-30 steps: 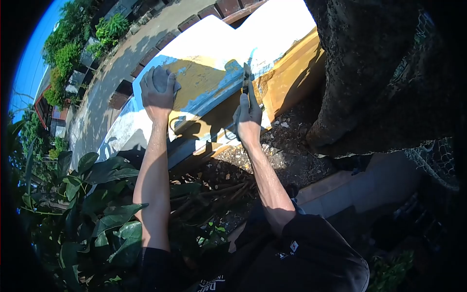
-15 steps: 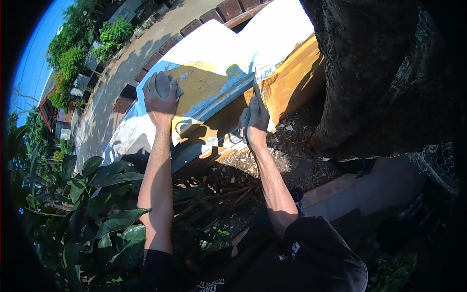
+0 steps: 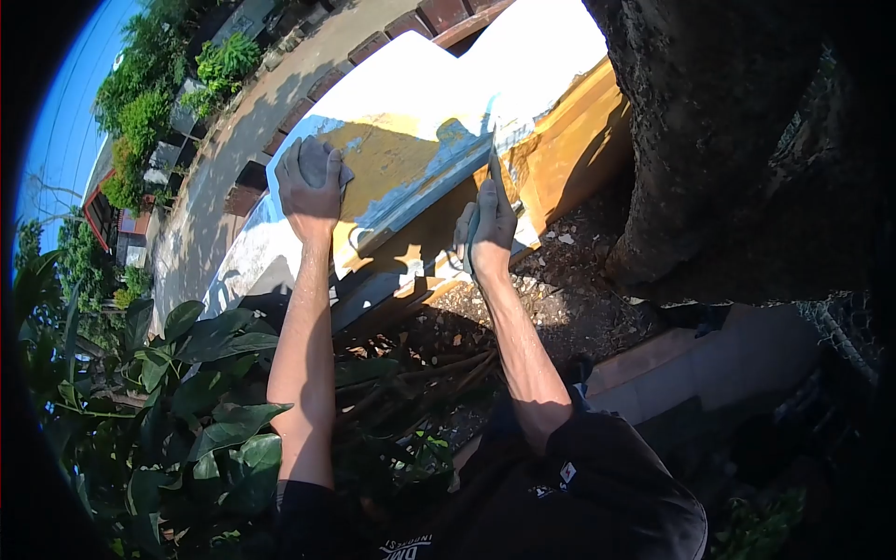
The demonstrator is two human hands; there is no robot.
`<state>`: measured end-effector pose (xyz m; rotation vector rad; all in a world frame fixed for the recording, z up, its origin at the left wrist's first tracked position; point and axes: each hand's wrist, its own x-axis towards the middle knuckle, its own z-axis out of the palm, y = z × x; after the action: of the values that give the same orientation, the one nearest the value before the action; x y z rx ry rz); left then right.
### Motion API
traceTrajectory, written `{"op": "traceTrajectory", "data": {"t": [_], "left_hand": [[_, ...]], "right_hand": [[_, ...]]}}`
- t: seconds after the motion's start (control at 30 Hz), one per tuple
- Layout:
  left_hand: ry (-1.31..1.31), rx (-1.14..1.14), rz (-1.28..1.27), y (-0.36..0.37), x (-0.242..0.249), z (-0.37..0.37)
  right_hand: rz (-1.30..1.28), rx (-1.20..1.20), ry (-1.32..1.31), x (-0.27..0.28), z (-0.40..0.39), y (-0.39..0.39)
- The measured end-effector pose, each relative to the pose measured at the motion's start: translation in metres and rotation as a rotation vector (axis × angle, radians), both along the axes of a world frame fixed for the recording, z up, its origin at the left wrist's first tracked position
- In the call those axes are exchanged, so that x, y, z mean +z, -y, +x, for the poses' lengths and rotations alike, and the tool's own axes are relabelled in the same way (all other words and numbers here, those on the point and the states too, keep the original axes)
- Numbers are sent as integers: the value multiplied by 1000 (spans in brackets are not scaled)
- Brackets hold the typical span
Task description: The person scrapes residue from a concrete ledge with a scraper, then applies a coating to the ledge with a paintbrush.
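painted panel (image 3: 387, 173): patchy yellow, blue and white; i'd use light, even pressure here.
left hand (image 3: 311, 203): fingers curled over the grey pad, at the left of the painted panel.
right hand (image 3: 492, 245): fingers closed round the thin tool; i'd keep the wrist steady, tip low.
thin tool (image 3: 496, 166): juts to the far side of the fingers, tip close to the painted panel.
grey pad (image 3: 346, 175): under the fingers, one edge showing at right.

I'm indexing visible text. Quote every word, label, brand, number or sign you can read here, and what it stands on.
"DM", cut off by the picture's edge, on the dark shirt.
"INDONESI", small, next to it; ending unclear.
White emblem and print elsewhere on the shirt: too small to read.
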<state>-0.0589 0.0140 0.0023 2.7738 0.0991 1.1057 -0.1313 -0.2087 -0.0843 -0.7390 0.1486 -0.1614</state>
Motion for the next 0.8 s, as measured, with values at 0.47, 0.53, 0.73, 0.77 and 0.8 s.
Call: {"op": "traceTrajectory", "data": {"t": [0.47, 0.53, 0.73, 0.77, 0.8], "left_hand": [[-36, 40, 34, -8, -8, -12], [-1, 29, 31, -3, -1, 6], [-13, 42, 44, -4, -5, -2], [8, 22, 43, -4, -2, 4], [22, 6, 42, -3, -1, 6]], "right_hand": [[318, -2, -97, 14, 29, 17], [268, 2, -45, 10, 6, 13], [208, 10, -60, 16, 2, 6], [169, 17, -19, 4, 2, 2], [128, 25, 14, 5, 2, 3]]}}
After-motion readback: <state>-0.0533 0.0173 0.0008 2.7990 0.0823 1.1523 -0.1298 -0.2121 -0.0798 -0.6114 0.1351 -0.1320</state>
